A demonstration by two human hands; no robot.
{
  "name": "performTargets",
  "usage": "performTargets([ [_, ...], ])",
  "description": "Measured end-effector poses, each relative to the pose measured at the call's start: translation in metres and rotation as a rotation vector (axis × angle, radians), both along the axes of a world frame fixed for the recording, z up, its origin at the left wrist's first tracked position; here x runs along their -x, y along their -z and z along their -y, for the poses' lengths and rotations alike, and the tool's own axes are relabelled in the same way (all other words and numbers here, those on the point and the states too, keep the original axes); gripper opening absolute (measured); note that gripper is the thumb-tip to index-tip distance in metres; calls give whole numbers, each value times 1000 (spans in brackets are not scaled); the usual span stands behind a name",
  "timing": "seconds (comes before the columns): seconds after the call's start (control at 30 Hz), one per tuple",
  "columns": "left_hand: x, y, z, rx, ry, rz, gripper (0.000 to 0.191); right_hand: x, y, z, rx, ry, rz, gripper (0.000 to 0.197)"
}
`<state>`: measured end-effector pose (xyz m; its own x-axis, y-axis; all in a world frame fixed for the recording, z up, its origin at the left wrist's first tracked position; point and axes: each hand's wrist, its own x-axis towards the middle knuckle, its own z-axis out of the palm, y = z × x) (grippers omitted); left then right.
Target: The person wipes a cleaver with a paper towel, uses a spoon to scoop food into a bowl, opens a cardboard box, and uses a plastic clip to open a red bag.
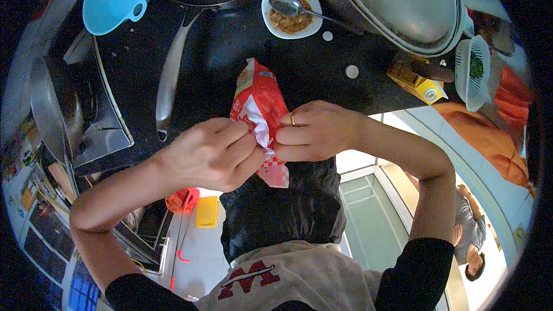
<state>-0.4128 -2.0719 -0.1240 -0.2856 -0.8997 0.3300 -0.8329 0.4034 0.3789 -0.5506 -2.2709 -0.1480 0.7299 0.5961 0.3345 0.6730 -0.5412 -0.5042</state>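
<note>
A red and white plastic food packet lies between my hands, over the near edge of the black countertop. My left hand pinches the packet's gathered near end from the left. From the right, my right hand, with a ring on one finger, grips the same end. A checked flap of the packet hangs below the fingers. Beyond the packet is a white bowl of brown chunky sauce, with a metal spoon resting across it.
A pan with a metal handle and a blue plastic board are at the upper left. A large lidded pot stands upper right, near a yellow carton and a white basket with greens. Another person is at lower right.
</note>
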Motion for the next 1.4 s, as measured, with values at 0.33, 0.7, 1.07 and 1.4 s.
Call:
performTargets([
  [0.33,2,-5,-11,22,-36,48,14,10,3,-3,-15,6,61,10],
  [0.7,-35,-26,-57,-547,-1087,117,54,28,-19,-30,82,564,-75,20],
  [1.07,-85,-32,-61,-227,-1154,411,34,29,-21,-31,184,513,-122,18],
  [1.4,21,-13,-23,-52,-376,-140,26,36,2,-39,-50,470,173,26],
])
